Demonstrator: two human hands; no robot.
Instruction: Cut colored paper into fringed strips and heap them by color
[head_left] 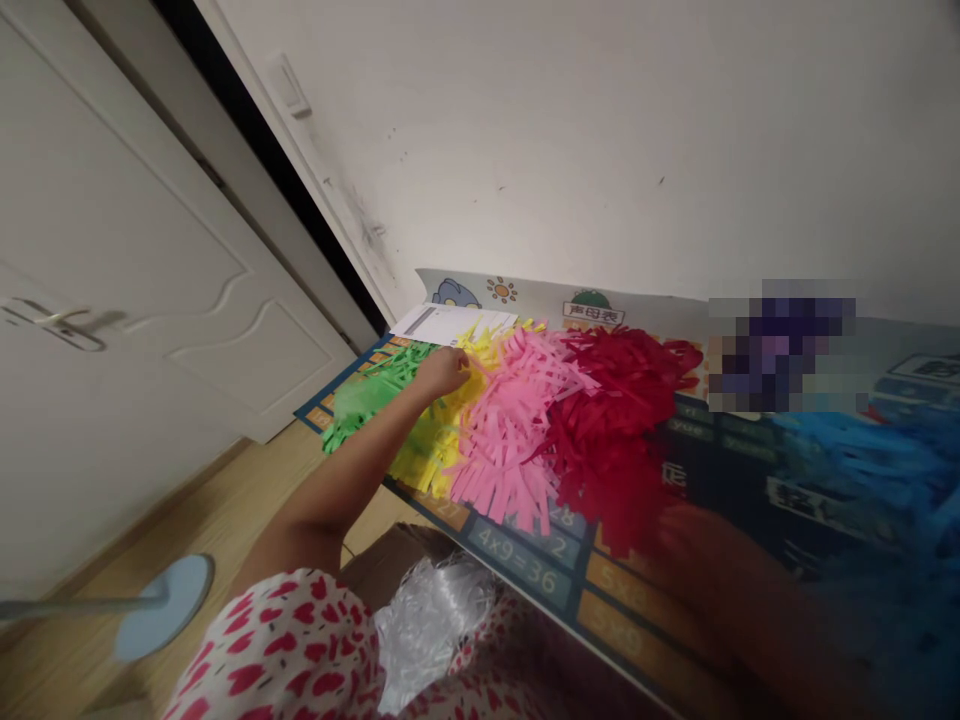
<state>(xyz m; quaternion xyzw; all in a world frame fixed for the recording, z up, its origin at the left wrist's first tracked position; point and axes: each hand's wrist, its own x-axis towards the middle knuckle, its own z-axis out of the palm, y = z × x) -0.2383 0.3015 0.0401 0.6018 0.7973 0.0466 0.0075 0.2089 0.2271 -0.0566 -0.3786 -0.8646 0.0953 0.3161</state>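
My left hand (446,372) is over the yellow paper fringe (427,450), its fingers curled at the upper part of the strips. To its left lies a green paper fringe (375,395); to its right, a pink one (517,420). A red paper fringe (622,420) comes after the pink, and my right hand (697,550) is near its lower end. Motion smears that hand, so its fingers cannot be made out. All the fringes lie in a row on a printed learning chart (525,570).
A blue fringe (885,500) lies blurred at the right. White paper (442,325) lies behind the green fringe. A shiny silvery bundle (435,620) is by my lap. The wall (585,150) stands behind, a door (112,250) at left, and a round-based stand (165,605) on the floor.
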